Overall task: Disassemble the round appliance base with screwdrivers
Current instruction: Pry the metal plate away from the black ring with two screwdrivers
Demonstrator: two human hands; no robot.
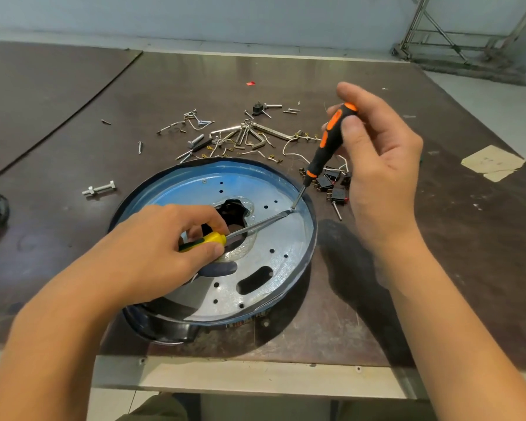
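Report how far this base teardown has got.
Done: loose screws, wires and black switches already lie on the table behind the base. In hand: the left hand grips a yellow screwdriver and the right hand an orange-black screwdriver, tips meeting near the right edge of the metal plate. Left: the plate still sits inside the base's dark rim, one screw showing near its far edge.

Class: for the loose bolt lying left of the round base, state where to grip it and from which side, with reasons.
Probably pinch the bolt by its shank, between head and nut, from straight above, fingers across its length. It lies flat on the table, clear of the round base, so both long sides are free.
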